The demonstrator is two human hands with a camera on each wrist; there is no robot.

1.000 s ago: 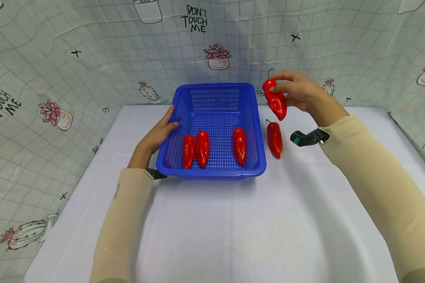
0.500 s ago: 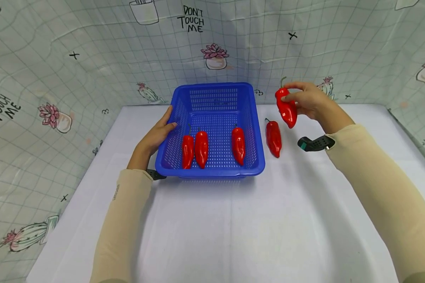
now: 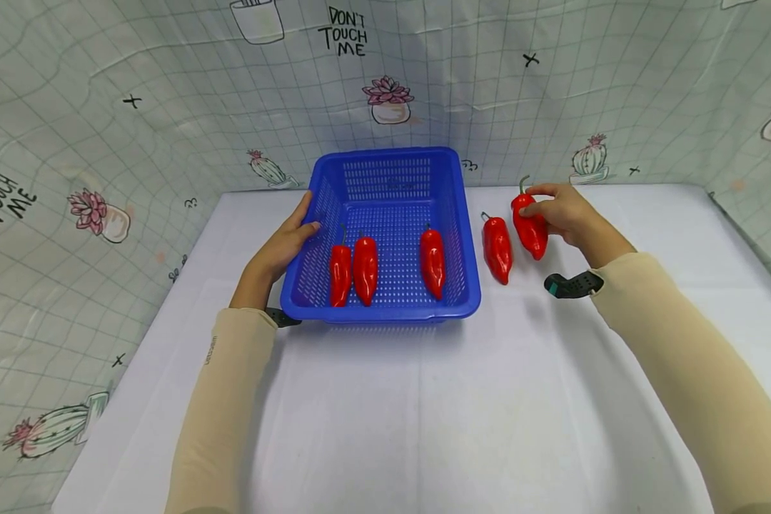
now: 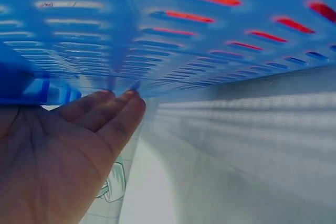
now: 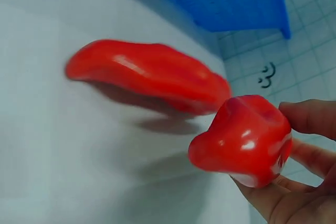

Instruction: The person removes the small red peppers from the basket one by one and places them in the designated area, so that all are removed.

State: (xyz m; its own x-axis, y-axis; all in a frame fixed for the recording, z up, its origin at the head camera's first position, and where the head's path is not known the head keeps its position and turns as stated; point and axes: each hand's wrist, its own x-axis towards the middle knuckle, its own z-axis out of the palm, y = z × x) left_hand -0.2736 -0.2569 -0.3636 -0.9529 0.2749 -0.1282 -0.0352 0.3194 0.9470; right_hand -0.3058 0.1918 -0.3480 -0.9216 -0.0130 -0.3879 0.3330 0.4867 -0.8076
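My left hand [image 3: 281, 250] holds the blue plastic basket [image 3: 385, 313] by its left side, thumb over the rim. In the left wrist view, fairly straight fingers [image 4: 123, 121] lie against the slotted outside of the basket. Three red peppers lie inside: two at left, the nearer one to the hand [image 3: 341, 277] and its neighbour [image 3: 365, 271], and one at right [image 3: 432, 264]. My right hand [image 3: 562, 214] pinches another red pepper [image 3: 530, 227] near its stem end, tip pointing down, just above the table. Close beside it, a red pepper [image 3: 497, 250] lies on the table, right of the basket.
A white cloth covers the table [image 3: 417, 414]. Behind and to the left hangs a grid-patterned curtain [image 3: 186, 107] printed with potted plants, close to the basket's far side. Black straps [image 3: 575, 285] sit at the wrists.
The right hand has carried its pepper rightward and down, from beside the basket's far right corner to just right of the lying pepper. The left hand and basket have barely moved.
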